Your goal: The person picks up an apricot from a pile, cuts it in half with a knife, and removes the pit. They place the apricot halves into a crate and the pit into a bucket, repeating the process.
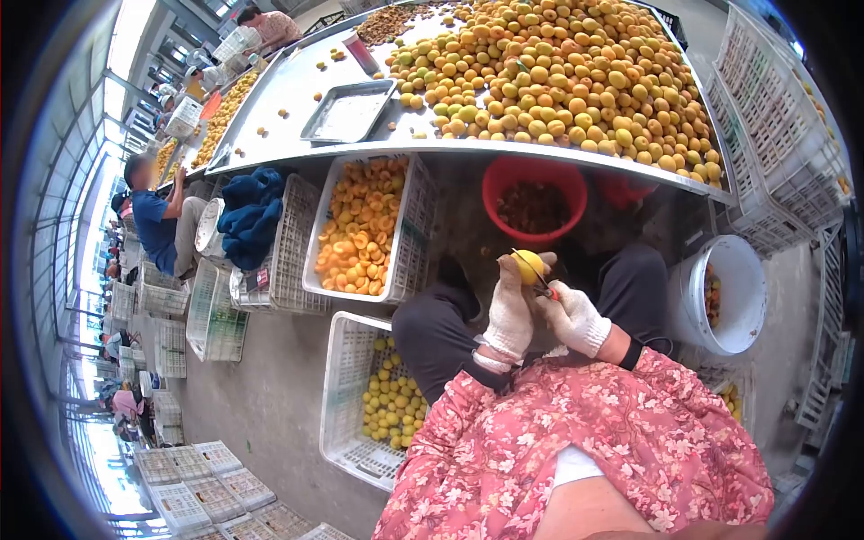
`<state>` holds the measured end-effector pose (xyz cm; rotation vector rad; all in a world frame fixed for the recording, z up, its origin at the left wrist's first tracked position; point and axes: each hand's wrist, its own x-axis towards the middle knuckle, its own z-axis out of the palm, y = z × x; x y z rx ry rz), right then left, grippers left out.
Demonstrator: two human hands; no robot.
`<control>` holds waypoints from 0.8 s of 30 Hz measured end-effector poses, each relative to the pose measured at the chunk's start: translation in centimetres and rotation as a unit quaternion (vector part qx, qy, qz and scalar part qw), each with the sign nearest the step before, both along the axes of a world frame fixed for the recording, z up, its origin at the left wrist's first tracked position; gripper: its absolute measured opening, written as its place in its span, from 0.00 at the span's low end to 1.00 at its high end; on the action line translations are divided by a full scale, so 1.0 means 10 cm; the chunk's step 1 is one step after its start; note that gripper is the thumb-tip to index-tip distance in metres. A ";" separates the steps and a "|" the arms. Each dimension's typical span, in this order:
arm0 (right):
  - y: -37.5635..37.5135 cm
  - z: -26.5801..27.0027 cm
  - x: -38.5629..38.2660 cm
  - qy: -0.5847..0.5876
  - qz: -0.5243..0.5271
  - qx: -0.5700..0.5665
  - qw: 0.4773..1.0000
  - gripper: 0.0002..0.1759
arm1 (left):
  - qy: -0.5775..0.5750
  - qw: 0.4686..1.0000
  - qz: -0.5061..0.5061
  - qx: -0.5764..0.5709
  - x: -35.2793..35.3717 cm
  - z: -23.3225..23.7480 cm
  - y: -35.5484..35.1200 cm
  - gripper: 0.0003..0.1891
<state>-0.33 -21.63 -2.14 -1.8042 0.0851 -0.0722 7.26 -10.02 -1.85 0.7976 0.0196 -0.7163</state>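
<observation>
In the middle of the view, my gloved left hand [510, 310] has its fingers wrapped round a yellow-orange apricot [526, 267]. Opposite it, my gloved right hand [576, 317] grips a small knife [543, 283] with a reddish handle, its thin curved blade lying against the fruit. Both hands are above my lap, between my knees. Beyond them, a red basin [535, 237] holds brown scraps. To the left of the hands stands a white crate of halved orange apricots [358, 225], and nearer me a crate [338, 396] with whole yellow-green fruit.
A metal table [270, 117] bears a large heap of apricots [576, 72], a tray [349, 112] and a red cup [361, 54]. A white bucket [717, 295] stands at the right. Stacked crates line both sides. A person in blue [155, 216] sits at the left.
</observation>
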 end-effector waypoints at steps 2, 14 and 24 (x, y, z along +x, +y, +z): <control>-0.01 0.00 -0.03 -0.011 -0.014 0.016 1.000 0.24 | 0.058 0.995 -0.062 -0.060 -0.06 0.05 -0.01 0.41; -0.30 0.32 0.06 0.031 0.059 -0.198 0.978 0.18 | -0.023 0.994 -0.065 -0.089 0.01 0.09 0.09 0.21; -0.12 0.14 -0.04 -0.051 0.024 -0.250 0.967 0.18 | -0.146 0.989 0.032 0.004 -0.13 0.14 0.06 0.19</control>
